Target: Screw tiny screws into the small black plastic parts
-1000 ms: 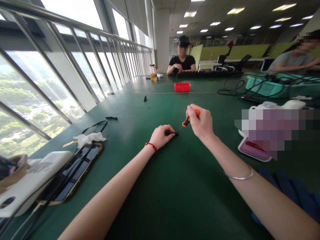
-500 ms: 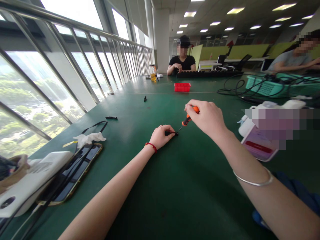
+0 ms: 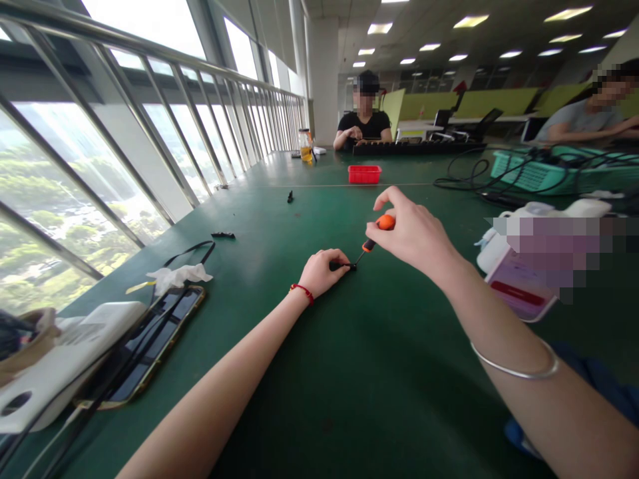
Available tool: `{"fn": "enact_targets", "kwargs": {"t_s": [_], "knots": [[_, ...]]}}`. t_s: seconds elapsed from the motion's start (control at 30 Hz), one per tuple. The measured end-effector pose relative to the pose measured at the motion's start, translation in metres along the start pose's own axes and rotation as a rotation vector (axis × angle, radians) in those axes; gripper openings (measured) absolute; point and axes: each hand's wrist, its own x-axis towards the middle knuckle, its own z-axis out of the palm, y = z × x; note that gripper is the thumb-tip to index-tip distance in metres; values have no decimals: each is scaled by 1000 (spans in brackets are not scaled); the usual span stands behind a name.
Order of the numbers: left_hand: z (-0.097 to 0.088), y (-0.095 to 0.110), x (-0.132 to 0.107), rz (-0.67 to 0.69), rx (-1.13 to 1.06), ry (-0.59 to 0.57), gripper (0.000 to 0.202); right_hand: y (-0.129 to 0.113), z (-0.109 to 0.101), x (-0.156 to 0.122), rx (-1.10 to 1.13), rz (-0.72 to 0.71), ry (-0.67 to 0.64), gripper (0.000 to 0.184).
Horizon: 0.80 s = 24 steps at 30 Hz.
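Note:
My left hand [image 3: 322, 271] rests on the green table [image 3: 349, 372], its fingers closed on a small black part [image 3: 343, 267] that lies on the mat. My right hand [image 3: 412, 233] grips a small screwdriver [image 3: 375, 233] with an orange and black handle. The tool slants down to the left and its tip meets the black part. My right index finger is lifted off the handle. A red cord circles my left wrist and a silver bangle my right.
A phone [image 3: 144, 342], a white box [image 3: 60, 362] and a crumpled tissue [image 3: 177, 276] lie at the left. Loose black parts [image 3: 222, 235] sit farther out. A red tray [image 3: 364, 174] stands mid-table. Two people sit at the far end and far right. A pink-cased device [image 3: 519, 293] lies at the right.
My right hand has turned on the screwdriver handle and shifted its grip, and its wrist has risen and swung right. The left hand and the black part have stayed put.

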Motion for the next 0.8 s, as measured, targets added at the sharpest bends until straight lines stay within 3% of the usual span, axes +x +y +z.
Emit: {"fn": "enact_targets", "kwargs": {"t_s": [0.13, 0.27, 0.37, 0.43, 0.63, 0.8], "knots": [[0, 0, 0, -6, -26, 0, 10, -1, -2, -1, 0, -19, -46, 14], [-1, 0, 1, -21, -71, -11, 11, -2, -2, -2, -87, -16, -47, 30], [-1, 1, 1, -45, -88, -14, 12, -2, -1, -2, -99, -38, -19, 18], [-2, 2, 1, -56, -98, -17, 13, 1, -1, -1, -71, -54, -23, 22], [-1, 1, 2, -67, -124, -17, 13, 13, -11, 2, 100, -159, -185, 13], [-1, 1, 2, -67, -128, -10, 13, 10, -19, 0, 84, -130, -297, 13]]}}
